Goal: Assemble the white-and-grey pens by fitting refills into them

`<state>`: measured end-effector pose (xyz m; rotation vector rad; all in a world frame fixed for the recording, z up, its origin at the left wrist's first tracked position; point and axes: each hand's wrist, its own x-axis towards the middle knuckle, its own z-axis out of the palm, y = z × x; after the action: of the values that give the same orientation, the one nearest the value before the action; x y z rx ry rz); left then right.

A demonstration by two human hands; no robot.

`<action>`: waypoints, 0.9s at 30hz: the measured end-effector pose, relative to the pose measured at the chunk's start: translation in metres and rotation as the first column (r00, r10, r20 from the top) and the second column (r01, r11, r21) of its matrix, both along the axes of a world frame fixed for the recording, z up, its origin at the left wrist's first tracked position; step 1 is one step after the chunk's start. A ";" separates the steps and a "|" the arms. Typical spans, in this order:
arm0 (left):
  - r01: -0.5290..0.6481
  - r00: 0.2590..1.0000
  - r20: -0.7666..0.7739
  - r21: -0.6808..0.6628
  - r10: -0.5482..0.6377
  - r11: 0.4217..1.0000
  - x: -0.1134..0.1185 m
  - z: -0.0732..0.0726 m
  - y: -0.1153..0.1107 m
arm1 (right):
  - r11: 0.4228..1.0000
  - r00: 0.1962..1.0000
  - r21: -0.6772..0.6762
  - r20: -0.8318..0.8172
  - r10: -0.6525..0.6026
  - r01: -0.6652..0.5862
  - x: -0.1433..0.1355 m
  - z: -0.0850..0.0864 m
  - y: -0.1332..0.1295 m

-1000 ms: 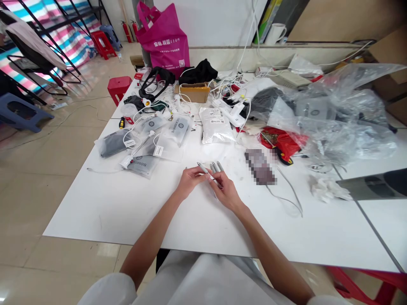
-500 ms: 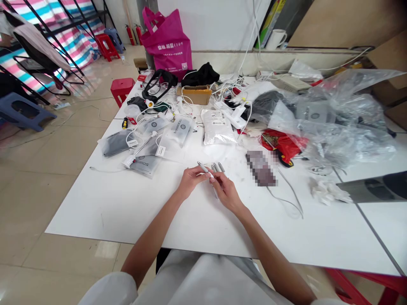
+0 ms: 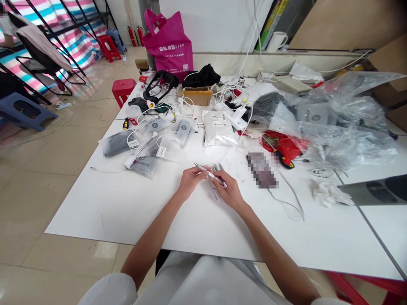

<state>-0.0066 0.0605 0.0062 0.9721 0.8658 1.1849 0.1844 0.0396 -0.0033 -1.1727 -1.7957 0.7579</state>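
Note:
A white pen with a grey tip [image 3: 203, 169] slants across both my hands above the white table [image 3: 133, 212]. My left hand [image 3: 190, 183] is closed in a pinch on its upper left part. The fingers of my right hand [image 3: 231, 191] are closed around its lower right part, and the far end sticks out over them. Several grey-ended pens [image 3: 217, 167] lie just beyond my right hand, which partly hides them. Another white pen [image 3: 216, 195] shows below, between my hands, apparently on the table.
Plastic-bagged dark items [image 3: 119, 143] lie left, near a white parcel [image 3: 218, 128] and tangled cables. A blurred-out phone-like object [image 3: 262, 170], a red bag [image 3: 280, 144], crumpled tissue [image 3: 329, 192] and clear plastic wrapping [image 3: 352, 140] are on the right. A magenta bag [image 3: 171, 46] stands behind.
The pen in my hands now lies flatter and shows more of its length, with its end past my right fingers. My right fingers have shifted a little. The view has tipped slightly.

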 end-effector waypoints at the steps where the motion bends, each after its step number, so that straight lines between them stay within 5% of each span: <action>1: -0.011 1.000 0.003 -0.005 0.011 1.000 0.000 -0.001 0.001 | 1.000 1.000 0.009 0.000 0.004 -0.004 0.000 -0.002 0.000; 13: 0.053 0.999 -0.005 0.002 -0.053 0.999 0.000 -0.001 0.000 | 0.996 0.999 -0.087 -0.032 0.016 -0.019 -0.001 0.001 -0.005; 16: 0.037 0.998 0.045 -0.021 -0.036 0.999 0.000 -0.004 0.001 | 1.000 0.997 0.006 0.069 0.026 -0.027 0.010 0.002 -0.002; 18: 0.003 0.994 0.113 -0.043 0.001 0.999 -0.002 -0.004 0.003 | 0.987 0.982 0.128 0.147 -0.121 0.102 0.030 0.002 0.005; 19: -0.008 0.988 0.155 -0.060 0.017 0.998 -0.003 -0.003 0.004 | 0.960 0.954 0.160 0.158 -0.254 0.229 0.044 0.001 0.009; 21: -0.015 0.970 0.238 -0.099 0.039 0.995 -0.005 -0.001 0.006 | 0.809 0.740 0.244 0.326 -0.588 0.535 0.075 -0.003 0.016; 22: -0.009 0.962 0.272 -0.113 0.040 0.994 -0.006 0.000 0.006 | 0.753 0.633 0.240 0.421 -0.650 0.613 0.090 -0.005 0.018; 24: 0.016 0.952 0.306 -0.128 0.024 0.992 -0.006 0.000 0.005 | 0.676 0.476 0.210 0.567 -0.673 0.706 0.116 -0.009 0.021; 27: 0.072 0.950 0.312 -0.145 -0.023 0.987 -0.003 -0.001 0.003 | 0.680 0.393 0.132 0.730 -0.559 0.721 0.137 -0.015 0.026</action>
<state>-0.0095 0.0632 0.0051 0.6549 0.6677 1.1722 0.3210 0.0661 -0.0182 -2.3946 -1.5822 -0.0614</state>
